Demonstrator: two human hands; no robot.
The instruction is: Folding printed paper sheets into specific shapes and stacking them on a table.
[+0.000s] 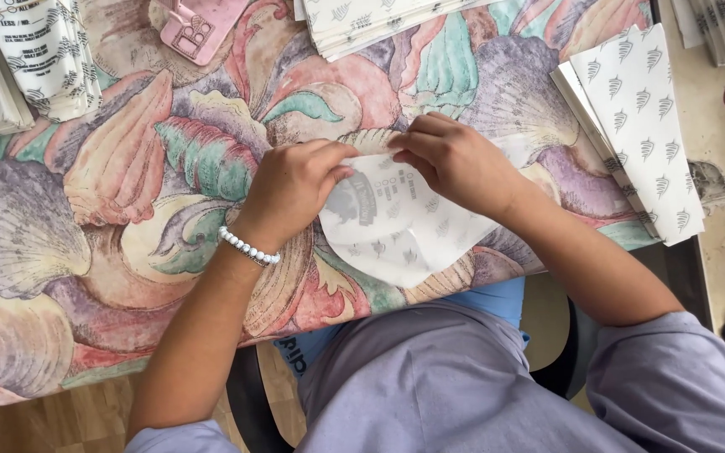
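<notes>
Your left hand (295,186) pinches the top left edge of a thin white paper bag (396,226), fingers curled shut on it; your right hand (453,159) grips the top edge just beside it. The bag lies flat on the bench (127,210), near its front edge, over the shell-patterned cloth. It looks light, limp and easily creased (likely to tear if tugged), so hold it by the edges, close to the fold. Stacks of similar bags (639,126) lie to the right and along the far side.
</notes>
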